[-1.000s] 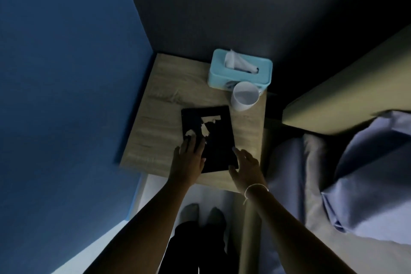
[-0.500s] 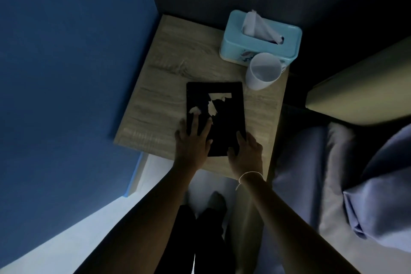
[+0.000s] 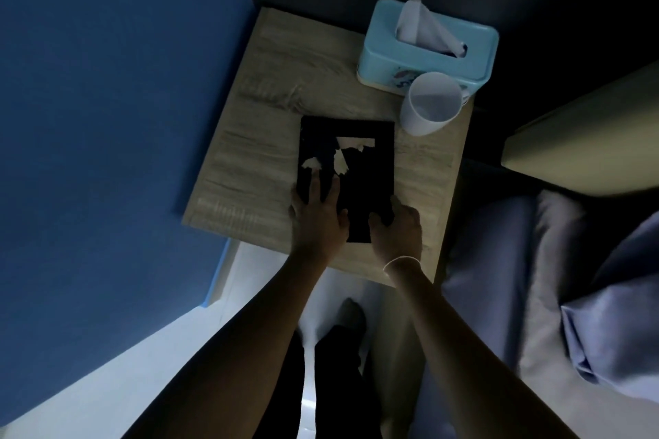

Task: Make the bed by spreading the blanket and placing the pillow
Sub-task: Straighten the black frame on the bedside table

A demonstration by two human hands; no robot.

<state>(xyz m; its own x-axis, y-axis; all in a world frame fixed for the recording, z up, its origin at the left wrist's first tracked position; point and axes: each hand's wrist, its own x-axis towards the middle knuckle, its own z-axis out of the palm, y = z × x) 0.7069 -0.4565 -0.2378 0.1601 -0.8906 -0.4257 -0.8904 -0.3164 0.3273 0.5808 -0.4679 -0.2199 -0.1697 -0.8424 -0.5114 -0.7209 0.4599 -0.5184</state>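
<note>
A black book [image 3: 360, 171] with a torn pale patch on its cover lies flat on a wooden bedside table [image 3: 256, 139]. My left hand [image 3: 317, 214] rests flat on the book's near left part, fingers spread. My right hand [image 3: 397, 232] curls its fingers around the book's near right corner. At the right, the bed shows a rumpled pale blue blanket [image 3: 613, 303] and a lilac sheet or pillow [image 3: 488, 260]; which one I cannot tell in the dim light.
A light blue tissue box [image 3: 424, 50] and a white cup [image 3: 429, 103] stand at the table's far right. A blue wall [image 3: 107, 100] closes the left side. An olive headboard [image 3: 585, 139] is at the right. My feet stand on the pale floor [image 3: 107, 385] below.
The view has drawn closer over the table. My right hand has closed from lying beside the book to gripping its near right corner. My left hand stays on the cover.
</note>
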